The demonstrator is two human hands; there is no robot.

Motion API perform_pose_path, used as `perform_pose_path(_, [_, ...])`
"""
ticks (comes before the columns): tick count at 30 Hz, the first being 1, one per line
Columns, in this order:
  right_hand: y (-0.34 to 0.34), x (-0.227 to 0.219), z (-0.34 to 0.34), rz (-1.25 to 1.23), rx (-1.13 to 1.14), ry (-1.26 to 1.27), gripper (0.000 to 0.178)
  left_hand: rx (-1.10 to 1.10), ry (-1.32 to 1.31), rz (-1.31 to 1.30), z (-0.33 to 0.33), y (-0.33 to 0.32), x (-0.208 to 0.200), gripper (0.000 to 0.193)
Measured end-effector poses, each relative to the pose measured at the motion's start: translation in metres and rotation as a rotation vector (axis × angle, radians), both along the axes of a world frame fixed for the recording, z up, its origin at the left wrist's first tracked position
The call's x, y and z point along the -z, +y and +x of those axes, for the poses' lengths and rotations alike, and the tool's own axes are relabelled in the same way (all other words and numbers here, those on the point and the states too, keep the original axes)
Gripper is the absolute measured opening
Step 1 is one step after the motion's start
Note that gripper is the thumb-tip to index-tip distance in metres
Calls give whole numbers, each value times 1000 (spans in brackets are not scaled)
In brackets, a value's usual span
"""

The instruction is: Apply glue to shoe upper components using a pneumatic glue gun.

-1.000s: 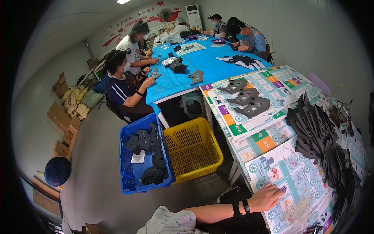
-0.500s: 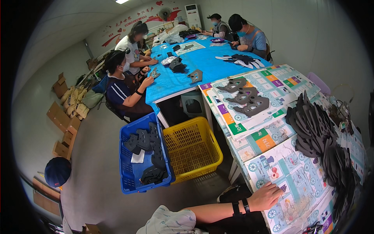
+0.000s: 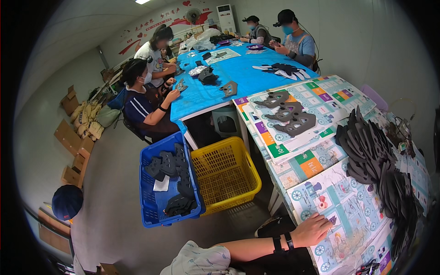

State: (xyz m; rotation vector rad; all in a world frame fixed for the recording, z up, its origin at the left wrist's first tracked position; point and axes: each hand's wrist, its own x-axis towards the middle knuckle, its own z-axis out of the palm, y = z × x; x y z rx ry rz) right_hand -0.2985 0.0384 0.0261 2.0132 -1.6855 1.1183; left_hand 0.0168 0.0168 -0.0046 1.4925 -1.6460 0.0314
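My left hand [image 3: 312, 230] rests on a table covered with printed sheets [image 3: 316, 250]. Its fingers are curled in and the fingertips touch the paper; nothing shows in them. Two black bands circle that wrist. To the right of the hand lies a long overlapping pile of dark grey, foam-like cut-out pieces [image 3: 366, 149]. Farther up the same table, a few flat grey pieces with holes [image 3: 293, 120] lie on the sheets. My right hand is out of the picture.
Left of the table stand a blue crate [image 3: 156, 208] holding dark pieces and a yellow basket [image 3: 229, 204]. Beyond is a blue-covered table [image 3: 250, 75] with several people around it. Cardboard boxes [image 3: 68, 133] and sacks [image 3: 85, 120] line the left wall.
The co-worker at the far right has lifted their head and raised their hands. On the left, the person in white has drawn their hands together around a grey piece. My left hand stays put.
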Motion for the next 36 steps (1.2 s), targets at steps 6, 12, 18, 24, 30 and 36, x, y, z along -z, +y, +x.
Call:
perform_pose_path(6, [0, -2, 2, -2, -4, -5, 27, -8, 0, -8, 0, 0, 0, 13])
perform_pose_path(12, [0, -3, 3, -2, -7, -10, 28, -5, -3, -4, 0, -1, 1, 13])
perform_pose_path(18, [0, -4, 4, -2, -11, -15, 28, -4, -2, 2, 0, 0, 0, 14])
perform_pose_path(24, [0, -2, 2, 0, -15, -18, 29, -9, -2, -17, 0, 0, 1, 14])
perform_pose_path(30, [0, -3, 3, 0, -18, -21, 29, -12, -2, -26, 0, 0, 0, 13])
perform_pose_path(36, [0, -2, 3, -1, -23, -26, 29, -5, 3, -18, 0, 0, 1, 14])
